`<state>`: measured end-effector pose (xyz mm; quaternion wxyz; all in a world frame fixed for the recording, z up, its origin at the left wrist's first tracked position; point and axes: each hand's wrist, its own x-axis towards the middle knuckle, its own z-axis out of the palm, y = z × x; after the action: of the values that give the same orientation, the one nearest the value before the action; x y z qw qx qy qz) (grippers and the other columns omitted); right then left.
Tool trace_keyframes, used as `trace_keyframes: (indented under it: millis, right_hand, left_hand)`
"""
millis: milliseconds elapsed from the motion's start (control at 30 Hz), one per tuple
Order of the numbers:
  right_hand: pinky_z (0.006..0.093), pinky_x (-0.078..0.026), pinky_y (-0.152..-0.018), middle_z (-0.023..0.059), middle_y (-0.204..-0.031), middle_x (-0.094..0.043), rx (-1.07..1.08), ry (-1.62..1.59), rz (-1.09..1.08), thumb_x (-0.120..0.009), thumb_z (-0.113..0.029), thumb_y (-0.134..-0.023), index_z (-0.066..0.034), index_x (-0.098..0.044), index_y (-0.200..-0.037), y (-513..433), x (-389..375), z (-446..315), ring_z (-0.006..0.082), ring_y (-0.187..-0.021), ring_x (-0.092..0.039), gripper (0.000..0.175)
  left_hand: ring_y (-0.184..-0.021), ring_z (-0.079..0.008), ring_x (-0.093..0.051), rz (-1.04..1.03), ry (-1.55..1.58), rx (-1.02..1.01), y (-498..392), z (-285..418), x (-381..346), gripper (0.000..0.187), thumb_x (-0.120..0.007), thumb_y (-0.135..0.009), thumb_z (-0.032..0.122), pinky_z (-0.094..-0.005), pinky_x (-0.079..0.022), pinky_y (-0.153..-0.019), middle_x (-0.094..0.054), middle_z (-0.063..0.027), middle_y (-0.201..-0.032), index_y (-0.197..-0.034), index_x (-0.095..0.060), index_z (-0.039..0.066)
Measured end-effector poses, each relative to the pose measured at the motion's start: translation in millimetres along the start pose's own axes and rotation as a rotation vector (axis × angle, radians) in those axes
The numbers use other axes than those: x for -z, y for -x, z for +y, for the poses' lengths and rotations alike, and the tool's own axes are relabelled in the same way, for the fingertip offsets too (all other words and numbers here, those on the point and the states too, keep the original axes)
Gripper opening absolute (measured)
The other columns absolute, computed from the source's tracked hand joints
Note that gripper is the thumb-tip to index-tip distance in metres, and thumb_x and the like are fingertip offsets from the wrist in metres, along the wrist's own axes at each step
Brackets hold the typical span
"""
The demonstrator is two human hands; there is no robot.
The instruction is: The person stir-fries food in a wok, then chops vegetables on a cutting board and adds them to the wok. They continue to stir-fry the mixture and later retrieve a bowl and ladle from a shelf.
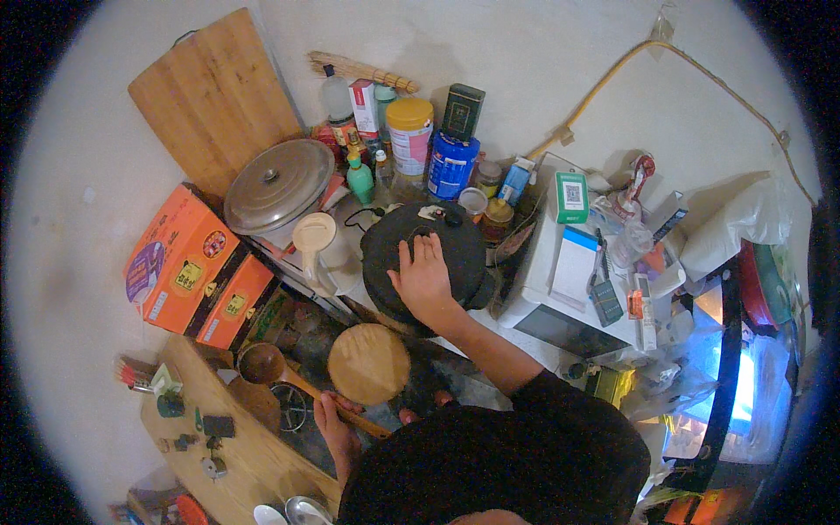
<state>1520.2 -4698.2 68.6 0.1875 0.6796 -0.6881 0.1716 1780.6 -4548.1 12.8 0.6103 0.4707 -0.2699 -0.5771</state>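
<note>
My left hand grips the long wooden handle of a ladle. The ladle's round brown bowl points away to the left, above the floor. My right hand is spread palm-down over a black round electric pan, with its fingers apart and nothing held. It appears to rest on the dark top; part of the surface under the palm is hidden. A pale plastic dipper lies just left of the pan. Below the pan is a round wooden stool top.
Bottles and cans, including a yellow-lidded can, crowd behind the pan. A lidded metal pot and a wooden cutting board are at left, above orange boxes. A white microwave oven bears papers. A wooden table stands at lower left.
</note>
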Motion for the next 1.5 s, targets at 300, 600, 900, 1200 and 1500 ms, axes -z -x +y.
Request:
trace_keyframes:
  millis: [300,600,900,1200,1500]
  right_hand:
    - [0.0512,-0.023,-0.116,0.0307,-0.124,-0.056,-0.002,-0.005,0.007,-0.062,-0.038,-0.089,0.0053,-0.057,-0.125,-0.6,0.3,-1.0,0.0409,-0.123,-0.050,0.057]
    - [0.0514,-0.023,-0.116,0.0306,-0.124,-0.057,0.004,0.021,0.008,-0.061,-0.038,-0.089,0.0054,-0.057,-0.124,0.1,0.3,-1.6,0.0412,-0.123,-0.051,0.056]
    - [0.0524,-0.021,-0.117,0.0321,-0.128,-0.055,-0.007,0.064,-0.040,-0.056,-0.041,-0.092,0.0053,-0.056,-0.127,1.0,-6.7,-3.2,0.0421,-0.125,-0.049,0.058]
    - [0.0525,-0.020,-0.117,0.0322,-0.130,-0.053,-0.012,0.069,-0.093,-0.052,-0.042,-0.095,0.0046,-0.055,-0.129,0.0,-2.8,-3.2,0.0419,-0.128,-0.047,0.057]
    - [0.0521,-0.021,-0.117,0.0324,-0.127,-0.055,0.008,0.075,-0.055,-0.055,-0.040,-0.093,0.0056,-0.056,-0.127,0.0,-0.2,-4.0,0.0427,-0.125,-0.050,0.057]
  left_hand:
    - [-0.061,-0.0184,-0.054,-0.004,-0.078,-0.003,-4.2,-0.6,2.3,0.025,-0.043,-0.105,0.029,-0.0332,-0.048,-0.060,-0.052,-0.0045,-0.068,-0.096,-0.049,0.007]
    - [-0.061,-0.0182,-0.054,-0.038,-0.073,0.025,-4.7,4.9,-3.1,0.024,-0.044,-0.105,0.030,-0.0330,-0.047,-0.059,-0.051,-0.0040,-0.069,-0.096,-0.049,0.007]
    - [-0.062,-0.0175,-0.050,-0.041,0.043,0.038,-2.1,8.4,-10.1,0.022,-0.046,-0.104,0.026,-0.0336,-0.047,-0.061,-0.048,-0.0042,-0.068,-0.093,-0.049,0.007]
    - [-0.062,-0.0176,-0.051,-0.006,-0.114,-0.017,-1.5,2.2,-4.6,0.023,-0.046,-0.105,0.028,-0.0325,-0.046,-0.061,-0.049,-0.0043,-0.069,-0.094,-0.049,0.008]
    - [-0.062,-0.0177,-0.052,0.004,-0.048,0.064,2.2,7.4,-3.6,0.024,-0.045,-0.105,0.029,-0.0321,-0.046,-0.061,-0.050,-0.0042,-0.070,-0.095,-0.049,0.008]
